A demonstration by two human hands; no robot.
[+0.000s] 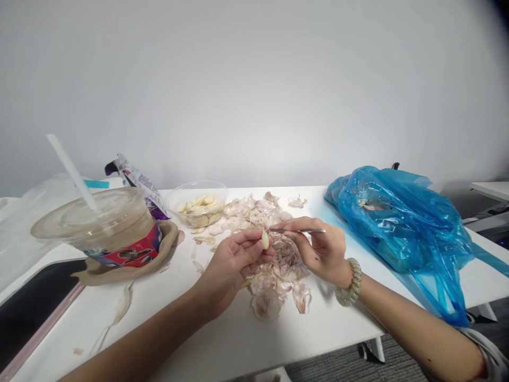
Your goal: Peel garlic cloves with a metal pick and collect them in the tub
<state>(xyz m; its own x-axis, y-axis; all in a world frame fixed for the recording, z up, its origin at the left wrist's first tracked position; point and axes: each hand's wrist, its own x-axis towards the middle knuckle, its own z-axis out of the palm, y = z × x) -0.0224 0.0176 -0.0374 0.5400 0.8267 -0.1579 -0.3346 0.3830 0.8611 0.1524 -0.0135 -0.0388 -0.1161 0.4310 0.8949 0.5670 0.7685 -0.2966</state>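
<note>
Between the thumb and fingers of my left hand [234, 262] is a pale garlic clove [265, 240], held upright. My right hand [320, 246] is closed on a thin metal tool [306, 231], perhaps a small knife or tweezers; its exact kind is hard to tell. The tool's tip is close to the clove's upper end. Beneath and behind both hands spreads a heap of papery garlic skins [274, 286]. Left of the heap, a clear plastic bowl [199, 192] contains several peeled garlic cloves [202, 204].
A lidded cup [115, 233] with a straw stands in a cardboard carrier [165, 249] at left. Behind it is a purple-and-white packet [145, 183]. A dark tablet-like device [35, 302] lies at the left edge. On the right sits a blue plastic bag [401, 223].
</note>
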